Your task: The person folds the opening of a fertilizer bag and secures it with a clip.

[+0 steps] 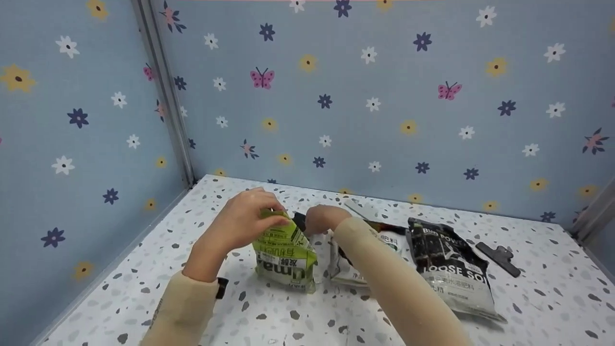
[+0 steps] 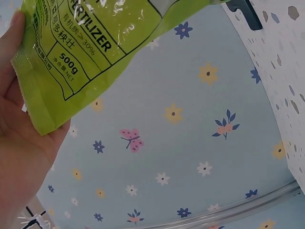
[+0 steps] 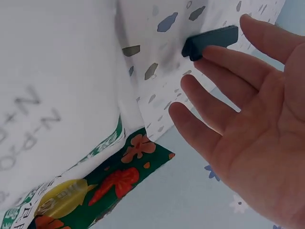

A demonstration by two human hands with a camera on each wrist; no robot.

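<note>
My left hand [image 1: 247, 218] grips the top edge of a green fertilizer bag [image 1: 287, 257], which stands upright on the table. Its printed corner lies between the thumb and fingers in the left wrist view, where the bag [image 2: 81, 52] reads 500g. Just right of the bag, my right hand [image 1: 326, 218] is at a black clip [image 1: 299, 221]. In the right wrist view the fingers of that hand [image 3: 252, 114] are extended and spread, with the fingertips right at the clip [image 3: 212, 40].
A white bag [image 1: 348, 274] with a colourful top edge stands partly behind my right forearm. Farther right lies a black-and-white soil bag [image 1: 449, 269], with a second dark clip [image 1: 499, 257] beside it. A pale flat strip [image 1: 360, 210] lies near the patterned back wall [image 1: 346, 144].
</note>
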